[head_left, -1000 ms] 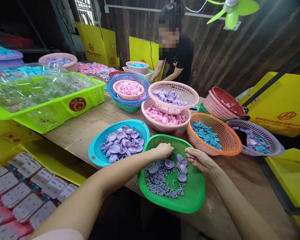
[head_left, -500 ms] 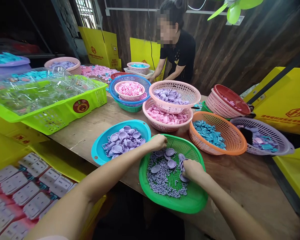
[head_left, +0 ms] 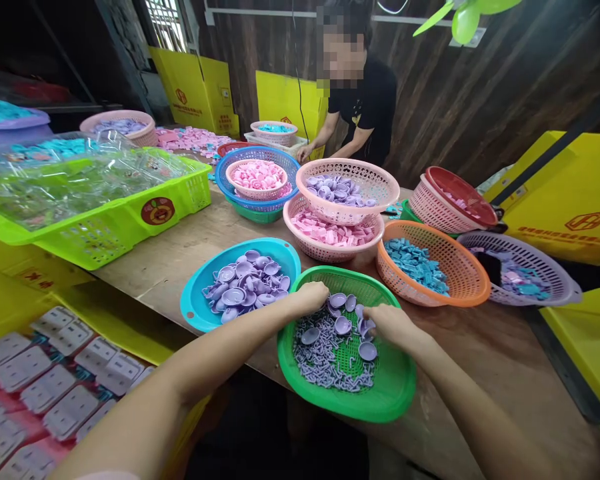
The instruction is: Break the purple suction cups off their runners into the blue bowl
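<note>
A green basket [head_left: 347, 410] sits at the table's near edge. It holds many small hook-shaped purple pieces [head_left: 315, 363] and several small purple plastic bowls [head_left: 343, 325] lying on and behind them. My left hand [head_left: 311, 298] is closed at the basket's far left side, its fingertips hidden from me. Over the right side of the basket, my right hand [head_left: 387, 323] has its fingers closed at a small purple bowl [head_left: 365, 327]. More purple bowls with little handles fill a blue tub [head_left: 193, 308] just left of the basket.
Pink baskets [head_left: 347, 212], an orange basket [head_left: 467, 283] and a lilac basket [head_left: 555, 280] with coloured parts stand behind and right. A lime crate [head_left: 105, 237] of plastic bags is left. Boxed packages [head_left: 50, 373] lie below. A co-worker [head_left: 365, 113] works across the table.
My right hand has moved slightly up and left, uncovering a bowl at the basket's right. My left hand has dropped slightly and shifted left. The co-worker's head and arms have shifted.
</note>
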`<state>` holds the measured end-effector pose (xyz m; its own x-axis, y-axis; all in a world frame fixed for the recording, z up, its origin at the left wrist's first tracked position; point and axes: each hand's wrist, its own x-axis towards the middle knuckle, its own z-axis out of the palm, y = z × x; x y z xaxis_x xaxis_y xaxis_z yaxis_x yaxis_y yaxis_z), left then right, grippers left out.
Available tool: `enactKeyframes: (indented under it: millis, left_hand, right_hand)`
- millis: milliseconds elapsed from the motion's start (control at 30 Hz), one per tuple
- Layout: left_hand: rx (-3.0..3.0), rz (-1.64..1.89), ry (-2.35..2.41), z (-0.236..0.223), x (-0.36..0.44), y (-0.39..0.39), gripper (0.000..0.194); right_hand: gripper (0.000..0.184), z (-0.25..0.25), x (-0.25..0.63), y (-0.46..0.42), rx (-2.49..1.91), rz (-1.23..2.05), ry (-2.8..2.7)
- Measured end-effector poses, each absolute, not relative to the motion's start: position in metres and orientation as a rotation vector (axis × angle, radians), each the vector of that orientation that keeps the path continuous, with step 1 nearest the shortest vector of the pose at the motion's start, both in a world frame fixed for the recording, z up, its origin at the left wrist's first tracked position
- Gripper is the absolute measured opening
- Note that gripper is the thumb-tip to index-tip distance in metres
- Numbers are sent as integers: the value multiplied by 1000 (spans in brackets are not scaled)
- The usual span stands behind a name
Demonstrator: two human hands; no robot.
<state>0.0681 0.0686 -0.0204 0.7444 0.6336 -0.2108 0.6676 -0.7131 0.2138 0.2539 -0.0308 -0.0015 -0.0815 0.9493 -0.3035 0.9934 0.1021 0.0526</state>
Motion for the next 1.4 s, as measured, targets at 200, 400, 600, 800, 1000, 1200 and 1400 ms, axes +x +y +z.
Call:
enactKeyframes:
  millis: [200,400,600,800,1000,1200,1400]
  left_hand:
    - [2638,-48,1125,-9,66,63,22]
    - [2581,80,1182,0,69,49,20]
    - [2529,238,1230,12,59,34,17]
    - [2336,471,1167,22,38,25,9]
    - [2403,547,1053,22,58,-22,14]
    - [2482,533,957,26,67,-56,27]
    - [2469,499,1093,7,39,-31,34]
  right_hand:
    - [12,-5,246,-45,1838,-306,2123]
    - [29,-7,232,-32,1969,-289,2198]
    - [13,-23,214,-18,2093,-446,2248]
    - [22,2,239,-20,2463,-616,2245]
    - [42,-5,207,-55,2494,-2346,1870]
    - [26,-13,200,-88,2290,-3349,855]
    - [21,58,320,-63,3053,-2814,1256]
